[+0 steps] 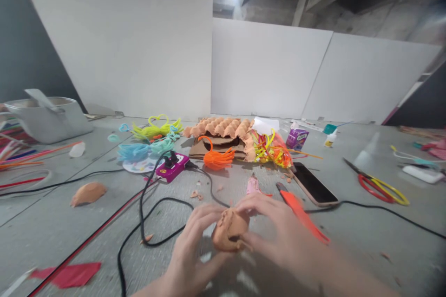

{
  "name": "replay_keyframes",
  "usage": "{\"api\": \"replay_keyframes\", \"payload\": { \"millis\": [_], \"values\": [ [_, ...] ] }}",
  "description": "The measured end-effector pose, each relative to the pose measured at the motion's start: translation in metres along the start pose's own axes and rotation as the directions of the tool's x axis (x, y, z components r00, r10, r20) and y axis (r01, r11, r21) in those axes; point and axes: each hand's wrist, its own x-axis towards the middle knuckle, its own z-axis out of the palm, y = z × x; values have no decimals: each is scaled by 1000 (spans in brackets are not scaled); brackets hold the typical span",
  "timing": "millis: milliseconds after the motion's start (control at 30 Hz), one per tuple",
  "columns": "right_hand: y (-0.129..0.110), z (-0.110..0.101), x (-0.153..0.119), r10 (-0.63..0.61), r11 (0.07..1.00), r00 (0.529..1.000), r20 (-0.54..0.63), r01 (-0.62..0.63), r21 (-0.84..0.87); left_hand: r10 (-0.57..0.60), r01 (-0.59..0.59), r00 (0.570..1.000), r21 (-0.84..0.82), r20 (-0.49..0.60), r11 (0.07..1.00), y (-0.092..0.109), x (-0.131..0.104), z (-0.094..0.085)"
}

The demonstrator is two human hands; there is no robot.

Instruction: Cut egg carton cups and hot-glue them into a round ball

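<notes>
Low in the middle of the view, a hollow, cup-shaped orange-tan piece (228, 232), like a cup cut from an egg carton, is held between both hands. My left hand (195, 246) has its fingers curled round the left side. My right hand (272, 227) grips the right side, fingers over the top edge and thumb near a dark opening in the piece. An orange utility knife (303, 216) lies just right of my right hand. Beyond my fingers is a small pink object (253, 185). A similar orange-tan piece (88, 193) rests at left.
An orange egg carton (223, 126) sits on cardboard at the back, near an orange pipe-cleaner bundle (218, 158). Black cables run from a purple power strip (173, 167). A phone (313, 184) and red-and-yellow scissors (379, 189) lie right; a metal bucket (49, 118) stands left.
</notes>
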Motion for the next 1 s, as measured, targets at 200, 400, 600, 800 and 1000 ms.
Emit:
{"api": "replay_keyframes", "payload": {
  "millis": [200,400,600,800,1000],
  "values": [
    [-5,9,-2,54,996,994,-91,-61,-69,90,-109,992,241,87,965,1,-4,-3],
    [-12,10,-2,97,968,995,-9,-96,-232,139,-204,973,400,186,893,3,-9,-5],
    [-11,13,-3,25,927,999,43,-7,-375,96,-169,974,371,207,913,1,-9,-3],
    [-9,14,-4,54,923,999,-9,-53,-382,82,-154,968,307,235,939,-2,-9,-2],
    [-7,16,-5,74,916,997,-34,-82,-393,60,-117,970,233,235,965,-2,-8,-2]
  ]
}}
